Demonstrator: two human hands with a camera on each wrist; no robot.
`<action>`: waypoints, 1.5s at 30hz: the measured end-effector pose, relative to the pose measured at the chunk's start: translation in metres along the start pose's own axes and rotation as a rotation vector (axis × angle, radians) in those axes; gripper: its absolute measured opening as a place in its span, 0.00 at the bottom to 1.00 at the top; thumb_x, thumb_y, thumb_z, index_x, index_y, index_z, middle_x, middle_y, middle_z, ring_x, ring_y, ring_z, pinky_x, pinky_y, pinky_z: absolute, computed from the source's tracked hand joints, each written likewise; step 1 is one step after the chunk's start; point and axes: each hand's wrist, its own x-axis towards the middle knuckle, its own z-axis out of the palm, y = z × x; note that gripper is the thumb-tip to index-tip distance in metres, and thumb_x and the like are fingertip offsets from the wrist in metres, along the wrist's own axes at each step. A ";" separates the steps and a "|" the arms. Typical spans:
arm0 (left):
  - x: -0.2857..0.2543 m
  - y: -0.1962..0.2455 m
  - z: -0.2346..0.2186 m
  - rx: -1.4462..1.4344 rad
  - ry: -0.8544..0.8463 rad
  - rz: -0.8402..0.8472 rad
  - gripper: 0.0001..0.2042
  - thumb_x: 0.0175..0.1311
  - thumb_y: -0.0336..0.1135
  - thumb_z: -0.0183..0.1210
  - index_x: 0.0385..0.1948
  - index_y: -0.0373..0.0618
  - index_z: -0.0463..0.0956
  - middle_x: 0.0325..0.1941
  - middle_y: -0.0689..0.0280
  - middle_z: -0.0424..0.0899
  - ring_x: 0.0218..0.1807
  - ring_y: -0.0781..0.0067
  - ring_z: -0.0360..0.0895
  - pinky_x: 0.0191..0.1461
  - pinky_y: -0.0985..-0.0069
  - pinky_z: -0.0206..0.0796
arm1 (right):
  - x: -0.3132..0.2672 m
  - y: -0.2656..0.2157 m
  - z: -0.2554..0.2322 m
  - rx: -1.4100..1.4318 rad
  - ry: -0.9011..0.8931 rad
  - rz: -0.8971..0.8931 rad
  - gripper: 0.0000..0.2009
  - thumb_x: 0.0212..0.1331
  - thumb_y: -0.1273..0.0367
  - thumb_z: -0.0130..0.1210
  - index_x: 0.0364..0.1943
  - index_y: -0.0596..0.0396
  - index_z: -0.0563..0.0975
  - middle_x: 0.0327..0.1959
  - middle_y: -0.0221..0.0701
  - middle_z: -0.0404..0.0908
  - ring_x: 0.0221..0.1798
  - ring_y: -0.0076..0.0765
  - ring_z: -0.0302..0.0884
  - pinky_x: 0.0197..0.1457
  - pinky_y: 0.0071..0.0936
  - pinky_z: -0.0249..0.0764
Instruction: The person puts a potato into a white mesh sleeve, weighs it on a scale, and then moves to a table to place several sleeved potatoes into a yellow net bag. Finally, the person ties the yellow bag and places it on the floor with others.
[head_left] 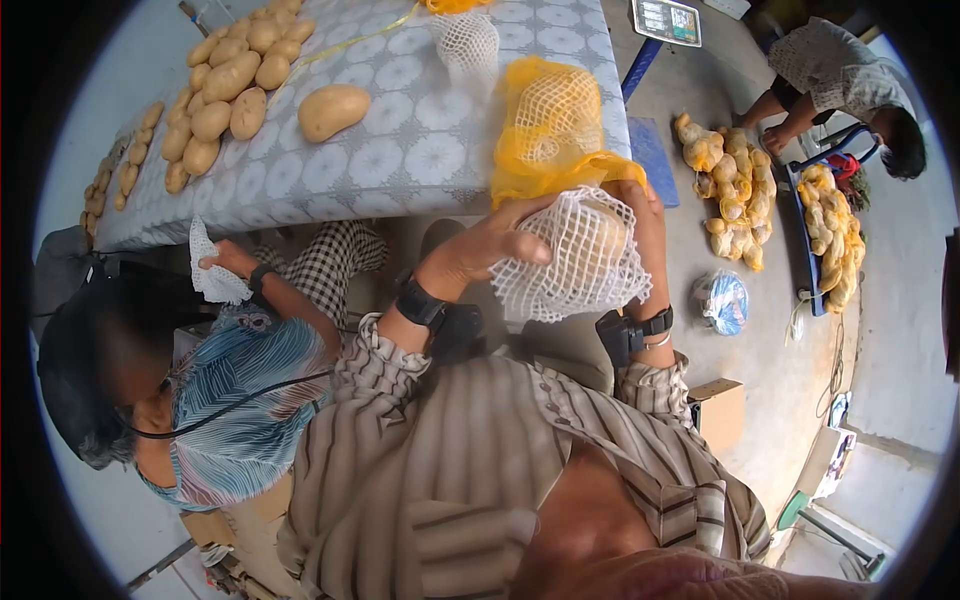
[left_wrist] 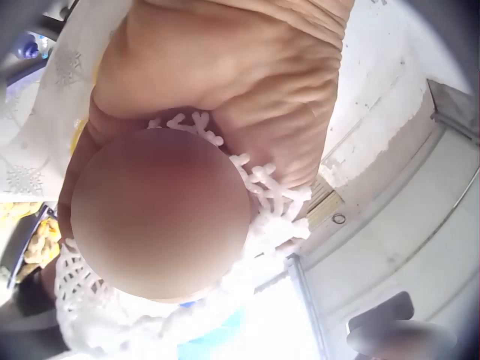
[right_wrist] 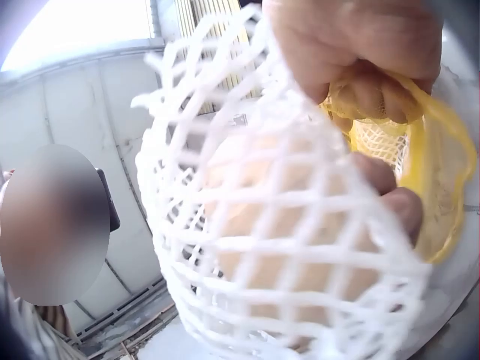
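Observation:
My left hand (head_left: 482, 246) grips a potato (right_wrist: 292, 232) wrapped in a white foam net sleeve (head_left: 570, 275), its thumb lying over the near side. The sleeve's loose end flares toward my chest. Just beyond it, at the table edge, my right hand (head_left: 648, 205) holds the mouth of a yellow mesh bag (head_left: 520, 178); in the right wrist view its fingers curl over the yellow rim (right_wrist: 442, 135). Inside the bag on the table lie foam-wrapped potatoes (head_left: 560, 108).
Bare potatoes (head_left: 230, 75) are heaped at the table's left, with a single potato (head_left: 333, 112) apart. An unfilled foam sleeve (head_left: 468, 45) lies beyond the bag. At left a seated person holds another sleeve (head_left: 212, 265). Filled yellow bags (head_left: 735, 185) lie on the floor at right, near a bending person.

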 end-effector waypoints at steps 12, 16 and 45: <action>0.036 -0.008 -0.019 -0.410 0.181 0.256 0.30 0.55 0.39 0.61 0.60 0.36 0.63 0.54 0.57 0.76 0.54 0.67 0.76 0.60 0.69 0.70 | -0.013 -0.005 0.018 -0.110 0.078 -0.135 0.08 0.69 0.66 0.47 0.36 0.54 0.75 0.19 0.15 0.62 0.19 0.11 0.53 0.21 0.15 0.50; 0.044 -0.008 -0.015 0.295 0.461 0.408 0.33 0.50 0.37 0.64 0.59 0.38 0.62 0.54 0.59 0.73 0.54 0.67 0.74 0.57 0.69 0.68 | -0.012 -0.006 0.022 -0.064 0.050 -0.133 0.10 0.69 0.64 0.48 0.36 0.54 0.74 0.19 0.15 0.61 0.19 0.12 0.53 0.21 0.15 0.49; 0.049 0.010 -0.025 1.732 0.316 0.562 0.26 0.55 0.28 0.56 0.60 0.47 0.68 0.65 0.54 0.65 0.64 0.51 0.65 0.63 0.62 0.62 | 0.015 0.025 0.010 -0.186 0.148 -0.078 0.18 0.69 0.59 0.48 0.48 0.62 0.76 0.40 0.28 0.79 0.40 0.21 0.74 0.47 0.22 0.72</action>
